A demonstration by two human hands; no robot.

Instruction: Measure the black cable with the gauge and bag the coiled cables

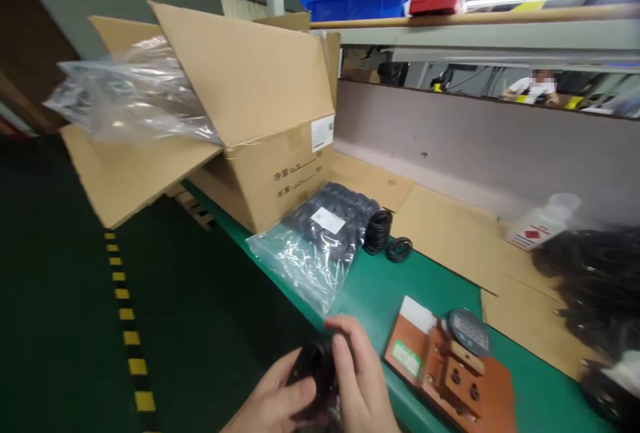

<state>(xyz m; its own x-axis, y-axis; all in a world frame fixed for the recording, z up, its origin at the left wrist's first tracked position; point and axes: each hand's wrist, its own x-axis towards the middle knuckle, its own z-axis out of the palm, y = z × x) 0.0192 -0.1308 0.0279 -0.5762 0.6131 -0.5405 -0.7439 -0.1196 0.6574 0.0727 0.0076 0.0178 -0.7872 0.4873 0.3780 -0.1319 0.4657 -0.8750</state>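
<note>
Gripping a black object [320,361] from both sides, the left hand [273,398] and right hand [364,386] were close together at the bottom centre, by the near edge of a green table [370,293]. The left thumb pressed on the object while the right fingers curved around its other side; blur hid what it was. To the right of the hands, an orange-brown fixture [463,379] with a round digital gauge [469,331] lay on the table. Beyond them lay a clear plastic bag [300,266] of dark items bearing a white label [327,220], with two coils of black cable [379,231] just beside it. Behind the bag stood an open cardboard box [280,173], clear plastic [150,99] spilling over its flap. At far right, a white bottle [543,223] was near a dark heap [600,273].
</note>
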